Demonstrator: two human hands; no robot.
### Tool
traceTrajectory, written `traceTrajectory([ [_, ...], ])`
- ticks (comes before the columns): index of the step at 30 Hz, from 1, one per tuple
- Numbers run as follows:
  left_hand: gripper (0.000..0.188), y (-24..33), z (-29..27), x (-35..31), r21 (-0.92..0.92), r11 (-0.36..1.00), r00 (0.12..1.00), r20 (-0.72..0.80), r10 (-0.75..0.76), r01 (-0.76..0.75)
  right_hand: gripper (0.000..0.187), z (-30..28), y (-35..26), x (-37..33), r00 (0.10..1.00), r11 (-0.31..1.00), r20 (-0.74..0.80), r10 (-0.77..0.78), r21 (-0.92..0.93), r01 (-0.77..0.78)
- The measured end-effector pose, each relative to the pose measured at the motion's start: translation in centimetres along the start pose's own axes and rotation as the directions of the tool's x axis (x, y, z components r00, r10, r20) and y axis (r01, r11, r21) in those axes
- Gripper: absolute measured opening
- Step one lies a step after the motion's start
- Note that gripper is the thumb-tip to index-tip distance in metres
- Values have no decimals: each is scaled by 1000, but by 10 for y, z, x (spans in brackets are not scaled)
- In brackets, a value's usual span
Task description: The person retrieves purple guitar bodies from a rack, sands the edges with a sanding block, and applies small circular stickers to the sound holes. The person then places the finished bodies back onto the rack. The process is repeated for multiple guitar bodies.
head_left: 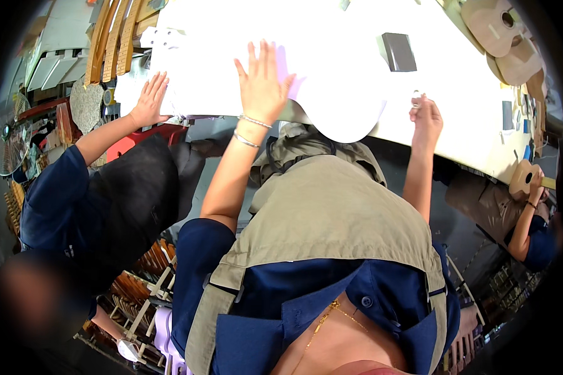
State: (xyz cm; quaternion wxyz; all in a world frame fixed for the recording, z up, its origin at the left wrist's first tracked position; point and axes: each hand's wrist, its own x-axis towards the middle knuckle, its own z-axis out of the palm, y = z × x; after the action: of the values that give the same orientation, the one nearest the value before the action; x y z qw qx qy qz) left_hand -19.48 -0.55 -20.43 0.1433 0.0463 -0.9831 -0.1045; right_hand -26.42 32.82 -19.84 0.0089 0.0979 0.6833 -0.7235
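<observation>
My left hand lies over the brightly lit white surface with its fingers stretched and spread, holding nothing. Two bracelets circle that wrist. Beside it, a white panel with a rounded end sticks out past the near edge of the worktable. Glare hides the panel's far outline. On the right, the fingers of my right hand are pinched together around a small pale piece, too small to name. A dark grey rectangular block rests on the table beyond my right hand.
Wooden instrument bodies are stacked at the far right, and fretted necks lie at the far left. A co-worker's hand is on the table at left. At right another person holds a small guitar-like body. A fan stands far left.
</observation>
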Motion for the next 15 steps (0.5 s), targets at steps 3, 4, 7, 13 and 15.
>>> traceTrajectory([
  [3, 70, 29, 10, -11, -31, 999, 998, 56, -35, 36, 16, 46, -25, -28, 980, 994, 181, 85, 57, -97],
  [4, 71, 34, 10, -11, -58, 998, 998, 62, -15, 19, 14, 51, -26, -33, 963, 990, 251, 98, 78, -121],
  [7, 71, 55, 9, -15, -150, 989, 996, 78, 32, -20, 11, 69, -30, -45, 919, 970, 388, 73, 187, -156],
  [13, 41, 83, -15, -16, -721, 685, 944, 288, 163, 102, 12, 72, -39, -50, 842, 995, 536, -57, 102, 3],
  [15, 39, 88, -31, -9, -870, 433, 948, 302, 95, 234, 10, 70, -47, -52, 815, 994, 570, -107, 63, 86],
])
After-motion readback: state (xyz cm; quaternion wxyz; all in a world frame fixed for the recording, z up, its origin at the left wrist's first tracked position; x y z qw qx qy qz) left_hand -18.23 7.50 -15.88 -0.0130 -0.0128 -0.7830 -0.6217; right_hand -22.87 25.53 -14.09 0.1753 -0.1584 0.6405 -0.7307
